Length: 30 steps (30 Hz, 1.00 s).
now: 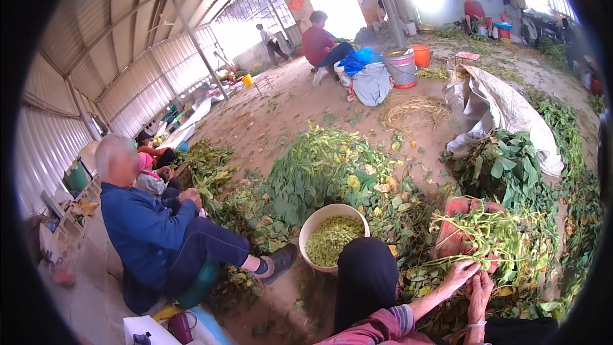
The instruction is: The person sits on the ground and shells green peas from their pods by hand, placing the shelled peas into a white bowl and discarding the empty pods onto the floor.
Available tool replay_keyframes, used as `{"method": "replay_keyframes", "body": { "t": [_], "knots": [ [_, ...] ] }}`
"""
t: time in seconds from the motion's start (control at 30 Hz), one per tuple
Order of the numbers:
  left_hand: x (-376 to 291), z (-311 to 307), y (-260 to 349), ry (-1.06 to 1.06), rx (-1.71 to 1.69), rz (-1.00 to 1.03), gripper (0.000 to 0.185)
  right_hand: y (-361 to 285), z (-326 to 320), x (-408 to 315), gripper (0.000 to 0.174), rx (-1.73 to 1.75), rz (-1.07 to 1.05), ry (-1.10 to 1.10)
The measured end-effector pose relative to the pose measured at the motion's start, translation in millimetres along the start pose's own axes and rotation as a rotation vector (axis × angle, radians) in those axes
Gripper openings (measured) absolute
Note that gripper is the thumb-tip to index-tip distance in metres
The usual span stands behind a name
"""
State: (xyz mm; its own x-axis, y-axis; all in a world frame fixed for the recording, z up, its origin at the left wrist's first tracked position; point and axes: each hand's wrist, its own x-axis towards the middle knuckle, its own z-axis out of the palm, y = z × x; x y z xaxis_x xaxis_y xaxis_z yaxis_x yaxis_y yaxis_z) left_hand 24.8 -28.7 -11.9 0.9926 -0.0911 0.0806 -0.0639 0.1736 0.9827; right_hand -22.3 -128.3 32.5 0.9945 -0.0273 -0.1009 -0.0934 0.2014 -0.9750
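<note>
At the lower right, my left hand (460, 275) has its fingers closed on a green bean plant stem (445, 259) with pods. Just beside it, my right hand (480, 287) has its fingertips drawn together close to the same stem; whether it pinches a pod cannot be told. Cut bean plants (498, 235) lie beyond both hands, partly over a worn red wooden board (452, 235). Left of my knee stands a white bucket (306, 230) with many shelled green beans (333, 239) in it.
A person in blue (143, 220) sits at the left, one shoe near the bucket. Leafy plant heaps (306, 177) lie ahead, with a white woven sack (517, 110) at the right. A person in red (316, 43) sits farther off by a metal drum (401, 69).
</note>
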Motion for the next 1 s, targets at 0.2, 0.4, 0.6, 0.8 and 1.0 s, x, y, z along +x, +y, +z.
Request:
{"method": "replay_keyframes", "body": {
  "t": [0.2,0.4,0.6,0.8,1.0],
  "knots": [
    [0.4,-0.3,0.3,0.159,-0.092,0.095,0.016,3.9,-1.9,1.1,0.014,0.156,0.089,-0.057],
    [-10.3,2.4,9.3,0.120,-0.329,-0.225,0.016,9.5,-3.5,-4.7,0.014,0.216,0.169,-0.077],
    [-3.5,4.3,10.1,0.163,-0.159,-0.039,0.015,-0.2,5.8,-0.5,0.022,0.143,0.209,0.011],
    [-0.8,-0.6,21.9,0.219,-0.326,-0.255,0.020,-0.8,-0.8,2.1,0.014,0.302,0.300,-0.070],
    [2.7,-1.3,15.6,0.194,-0.330,-0.245,0.013,-4.7,-8.1,-1.3,0.019,0.379,0.300,-0.102]
  ]
}}
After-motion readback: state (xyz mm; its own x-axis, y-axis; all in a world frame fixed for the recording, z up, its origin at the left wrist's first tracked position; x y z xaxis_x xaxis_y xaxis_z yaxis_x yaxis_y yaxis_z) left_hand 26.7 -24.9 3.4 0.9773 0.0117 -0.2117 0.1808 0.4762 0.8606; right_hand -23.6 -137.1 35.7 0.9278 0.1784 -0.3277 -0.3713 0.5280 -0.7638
